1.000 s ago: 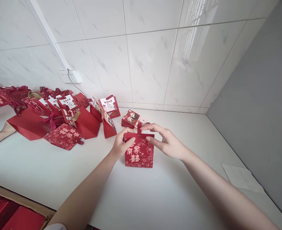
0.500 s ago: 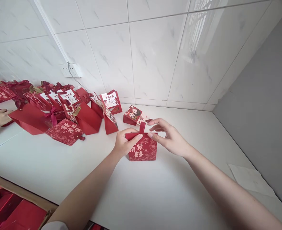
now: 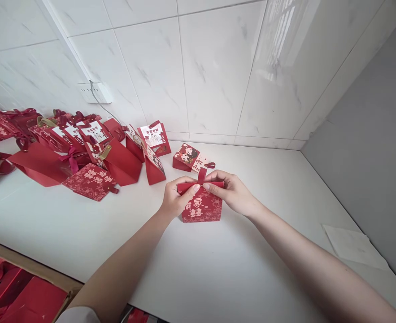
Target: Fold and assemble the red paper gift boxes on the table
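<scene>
left hand (image 3: 175, 202) and right hand (image 3: 233, 194) — fingers pinched on red gift box (image 3: 202, 208) top flaps (box upright on white counter (image 3: 218, 269)).

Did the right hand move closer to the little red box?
Yes. The right hand has come in toward the red box: a second ago its fingers hovered spread above the top flap, and now they pinch it, opposite the left hand.

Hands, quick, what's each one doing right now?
Left hand: closed, pinching the left top edge of the red gift box.
Right hand: closed, pinching the box's right top edge.
</scene>
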Available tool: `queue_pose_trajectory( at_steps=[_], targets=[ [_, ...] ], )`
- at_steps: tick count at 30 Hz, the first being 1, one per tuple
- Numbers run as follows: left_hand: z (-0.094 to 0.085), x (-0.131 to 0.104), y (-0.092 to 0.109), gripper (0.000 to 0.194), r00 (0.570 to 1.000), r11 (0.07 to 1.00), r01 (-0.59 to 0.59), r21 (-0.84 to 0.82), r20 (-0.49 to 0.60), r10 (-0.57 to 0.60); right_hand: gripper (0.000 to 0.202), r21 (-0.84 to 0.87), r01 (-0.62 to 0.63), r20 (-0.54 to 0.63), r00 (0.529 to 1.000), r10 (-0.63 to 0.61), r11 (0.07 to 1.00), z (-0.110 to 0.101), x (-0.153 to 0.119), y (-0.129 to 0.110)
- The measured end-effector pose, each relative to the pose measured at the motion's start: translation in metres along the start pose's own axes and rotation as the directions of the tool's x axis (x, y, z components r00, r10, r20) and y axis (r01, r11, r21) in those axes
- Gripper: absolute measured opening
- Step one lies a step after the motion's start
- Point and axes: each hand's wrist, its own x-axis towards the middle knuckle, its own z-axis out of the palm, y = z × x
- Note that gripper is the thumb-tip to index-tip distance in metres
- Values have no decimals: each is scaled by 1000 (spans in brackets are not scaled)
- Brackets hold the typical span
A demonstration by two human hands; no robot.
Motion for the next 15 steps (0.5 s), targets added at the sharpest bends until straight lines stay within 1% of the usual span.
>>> queue_pose_trajectory(
  at_steps=[2, 4, 6, 9, 11, 12, 14, 15],
  targets=[
    [0, 0, 1, 23, 1000, 1000, 1, 4, -4, -1, 32, 12, -11, -4, 1000, 11, 1000, 1, 0, 1],
    [0, 0, 2, 24, 1000, 1000, 1, 10, -6, -1, 29, -21, 8, -19, 1000, -9, 1000, 2, 0, 3],
    [0, 0, 1, 25, 1000, 1000, 2, 16, -10, -2, 22, -131, 65, -50, 996, -72, 989, 3, 0, 4],
    [0, -1, -1, 24, 1000, 1000, -9, 15, -7, 9, 11, -345, 171, -63, 977, -204, 923, 2, -2, 2],
    [0, -1, -3, 22, 1000, 1000, -11, -24, 2, 11, 9, -435, 236, -7, 964, -266, 869, 0, -4, -2],
    [0, -1, -4, 21, 1000, 999, -7, -54, 9, 7, 9, -461, 261, 35, 960, -276, 848, -1, -5, -5],
    [1, -2, -6, 20, 1000, 995, -1, -102, 31, 4, 9, -495, 270, 93, 962, -258, 826, -4, -7, -10],
    [2, -2, -6, 19, 999, 994, -7, -112, 41, 12, 9, -508, 252, 95, 967, -237, 824, -5, -7, -12]
  ],
)
